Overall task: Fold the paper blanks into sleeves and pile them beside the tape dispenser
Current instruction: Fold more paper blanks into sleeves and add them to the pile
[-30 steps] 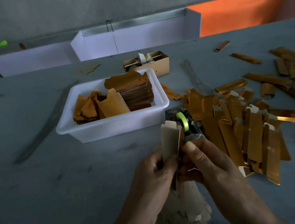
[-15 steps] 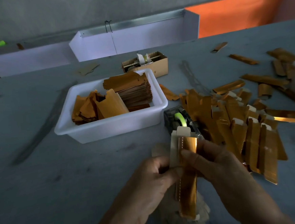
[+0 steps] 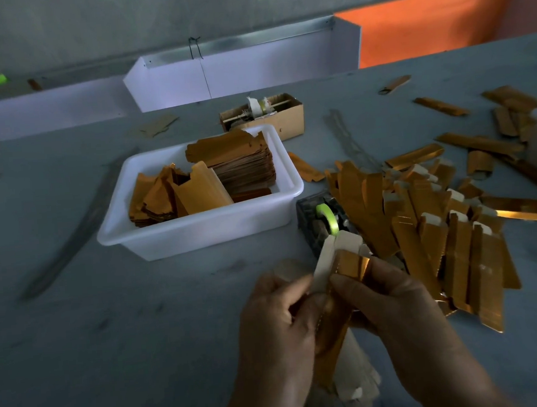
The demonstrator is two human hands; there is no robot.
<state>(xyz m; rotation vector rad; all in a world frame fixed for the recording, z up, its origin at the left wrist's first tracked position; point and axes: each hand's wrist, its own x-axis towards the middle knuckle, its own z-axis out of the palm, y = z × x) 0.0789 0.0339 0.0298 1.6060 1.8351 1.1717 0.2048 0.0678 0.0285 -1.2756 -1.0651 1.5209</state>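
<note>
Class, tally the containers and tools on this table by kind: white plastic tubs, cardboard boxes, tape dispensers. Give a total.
White plastic tub: 1
Cardboard box: 1
Tape dispenser: 1
Total: 3

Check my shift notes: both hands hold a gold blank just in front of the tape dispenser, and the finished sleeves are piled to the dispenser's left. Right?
Not quite. The head view shows the pile of folded sleeves to the right of the tape dispenser; the white bin is on its left. Both the left hand and right hand do hold the gold blank there.
</note>
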